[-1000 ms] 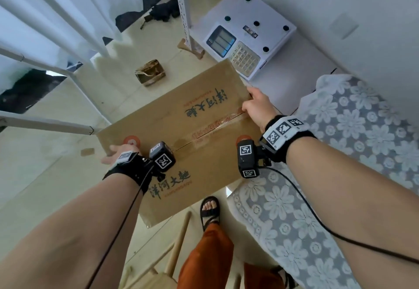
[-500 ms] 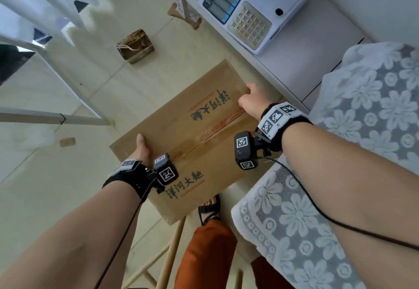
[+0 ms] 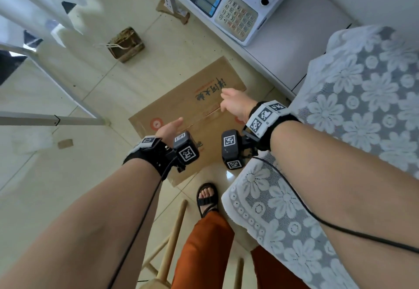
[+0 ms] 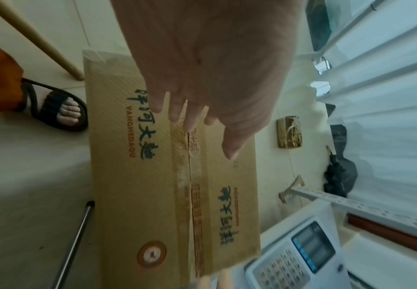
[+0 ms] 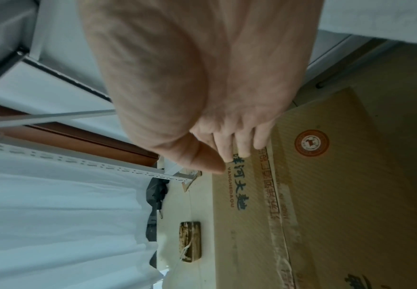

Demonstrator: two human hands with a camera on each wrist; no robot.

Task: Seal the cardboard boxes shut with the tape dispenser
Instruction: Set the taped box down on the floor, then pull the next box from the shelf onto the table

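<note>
One cardboard box [image 3: 181, 116] lies flat on the floor beside the scale [image 3: 238, 5], both hands, left hand [image 3: 170, 127] and right hand [image 3: 235, 105], above it with loose, empty fingers, its near corner hidden by wrist cameras.

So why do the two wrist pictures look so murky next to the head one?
Head view: bright daylight, box crisp, edges bowed. Left wrist view: the left hand looms close and soft, dim. Right wrist view: the right hand blurred, scene dark and tilted.

weighing scale [image 3: 235, 5], lace tablecloth [image 3: 362, 107], sandalled foot [image 3: 206, 198], white curtain [image 3: 34, 0]
</note>
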